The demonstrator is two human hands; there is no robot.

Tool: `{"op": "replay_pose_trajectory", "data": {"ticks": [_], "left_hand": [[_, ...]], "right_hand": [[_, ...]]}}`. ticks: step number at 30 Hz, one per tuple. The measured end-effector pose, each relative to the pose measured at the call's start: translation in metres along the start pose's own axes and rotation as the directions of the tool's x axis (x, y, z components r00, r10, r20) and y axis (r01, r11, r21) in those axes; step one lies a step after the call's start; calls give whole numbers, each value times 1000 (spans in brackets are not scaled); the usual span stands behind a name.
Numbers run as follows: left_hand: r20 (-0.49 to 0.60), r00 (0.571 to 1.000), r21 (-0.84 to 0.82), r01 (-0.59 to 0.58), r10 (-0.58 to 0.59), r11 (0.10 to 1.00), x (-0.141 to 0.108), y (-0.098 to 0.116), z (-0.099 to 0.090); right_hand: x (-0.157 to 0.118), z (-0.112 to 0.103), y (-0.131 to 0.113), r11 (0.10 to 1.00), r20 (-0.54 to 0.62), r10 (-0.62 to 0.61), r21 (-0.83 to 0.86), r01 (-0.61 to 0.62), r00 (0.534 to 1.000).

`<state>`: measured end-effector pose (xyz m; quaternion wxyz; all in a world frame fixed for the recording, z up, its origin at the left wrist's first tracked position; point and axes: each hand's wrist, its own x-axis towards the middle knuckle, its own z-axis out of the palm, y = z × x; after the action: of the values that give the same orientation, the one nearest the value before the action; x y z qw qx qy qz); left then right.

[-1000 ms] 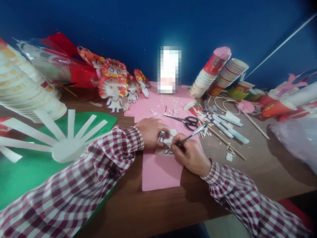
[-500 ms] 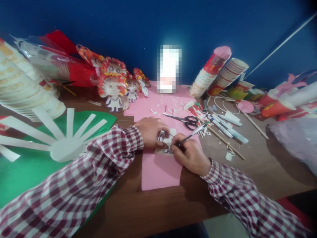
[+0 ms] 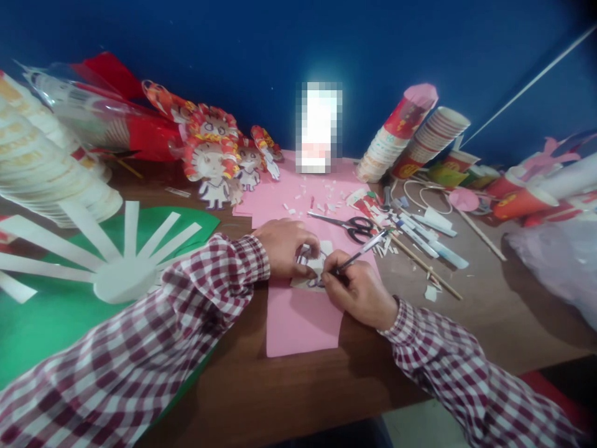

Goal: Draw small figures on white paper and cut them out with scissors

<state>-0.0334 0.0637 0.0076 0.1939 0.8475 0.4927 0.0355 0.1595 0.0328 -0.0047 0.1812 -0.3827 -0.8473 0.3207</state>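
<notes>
My right hand [image 3: 361,289] grips a pen [image 3: 361,250] with a clear barrel, its tip end down at a small drawn paper figure [image 3: 310,264]. Curved over the figure's left side, my left hand [image 3: 283,247] presses it down with thumb and fingertips. Purple outlines show on the pale paper, though my fingers cover part of them. Beneath lies a sheet of pink paper [image 3: 302,326]. Just beyond my hands, a pair of scissors [image 3: 352,229] with black handles rests on the pink paper.
Several paper figures [image 3: 214,162] with red-orange manes stand at back left. Stacked paper cups [image 3: 46,155] lean at far left, others [image 3: 431,143] at back right. White strips fan from a disc [image 3: 125,280] on green paper [image 3: 56,336]. Pens [image 3: 420,236] and a stick [image 3: 433,274] lie right.
The pen has shifted very slightly at the figure's right edge, within my right hand's grip. My left hand keeps its place, and the view has tilted a little.
</notes>
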Motion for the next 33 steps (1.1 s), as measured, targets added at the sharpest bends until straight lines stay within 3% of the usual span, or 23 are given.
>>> {"op": "replay_pose_trajectory", "data": {"ticks": [6,33], "left_hand": [[-52,997,-32,-67,65,997,-7,-3,-2],[-89,993,-24,-86,83,996,-3,-8,7]], "right_hand": [[1,0,-1,1000,-5,-1,-2,1,1000],[0,-1,-1,1000,-4,9,-5,-9,1000]]}}
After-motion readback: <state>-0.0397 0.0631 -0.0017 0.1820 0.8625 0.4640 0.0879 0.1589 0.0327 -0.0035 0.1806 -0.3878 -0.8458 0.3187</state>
